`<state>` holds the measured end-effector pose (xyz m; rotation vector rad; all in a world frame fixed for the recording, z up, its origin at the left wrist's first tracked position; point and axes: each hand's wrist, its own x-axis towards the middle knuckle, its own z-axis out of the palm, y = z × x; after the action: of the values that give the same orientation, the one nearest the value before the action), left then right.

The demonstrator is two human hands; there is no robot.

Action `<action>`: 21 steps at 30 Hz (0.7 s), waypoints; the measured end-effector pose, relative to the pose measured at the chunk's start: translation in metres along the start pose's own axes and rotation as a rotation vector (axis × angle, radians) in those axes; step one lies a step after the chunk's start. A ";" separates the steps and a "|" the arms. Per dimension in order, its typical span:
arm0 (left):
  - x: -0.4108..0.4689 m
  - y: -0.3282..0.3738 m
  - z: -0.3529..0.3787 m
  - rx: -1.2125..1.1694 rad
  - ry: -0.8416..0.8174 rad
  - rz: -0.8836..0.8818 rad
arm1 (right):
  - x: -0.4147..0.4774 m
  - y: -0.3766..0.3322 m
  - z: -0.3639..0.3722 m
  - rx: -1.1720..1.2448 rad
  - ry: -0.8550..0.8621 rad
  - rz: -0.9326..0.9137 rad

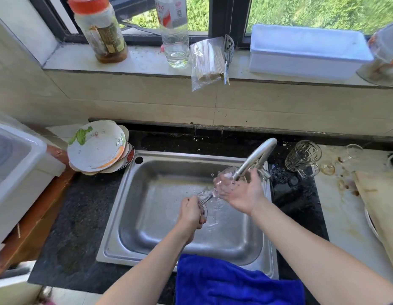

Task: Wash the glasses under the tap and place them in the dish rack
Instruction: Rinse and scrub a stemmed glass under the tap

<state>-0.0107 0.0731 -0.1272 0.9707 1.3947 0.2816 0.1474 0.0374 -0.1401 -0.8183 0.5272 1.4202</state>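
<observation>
A clear stemmed glass lies tilted over the steel sink, its bowl under the spout of the curved tap, with water splashing round it. My left hand grips the stem near the foot. My right hand cups the bowl from below and the right, fingers around it. On the counter to the right of the tap stand a patterned glass mug, a small clear glass and a stemmed glass. The white rack is at the left edge.
Stacked plates lean at the sink's back left corner. A blue towel hangs over the sink's front rim. A wooden cutting board lies at the right. Bottles, a skewer bag and a white box stand on the windowsill.
</observation>
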 end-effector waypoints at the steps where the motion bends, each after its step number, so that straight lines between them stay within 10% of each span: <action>1: 0.000 0.000 -0.001 0.006 -0.003 0.006 | 0.001 -0.009 0.000 0.025 0.002 -0.033; 12: 0.013 0.018 -0.022 0.519 -0.028 0.395 | -0.013 -0.015 0.015 -1.860 0.130 -0.349; 21: 0.020 0.022 -0.024 0.707 -0.079 0.536 | -0.011 -0.005 0.031 -2.242 -0.138 -0.187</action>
<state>-0.0203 0.1097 -0.1231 1.9250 1.1489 0.1355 0.1462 0.0542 -0.1115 -2.2491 -1.6346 1.3939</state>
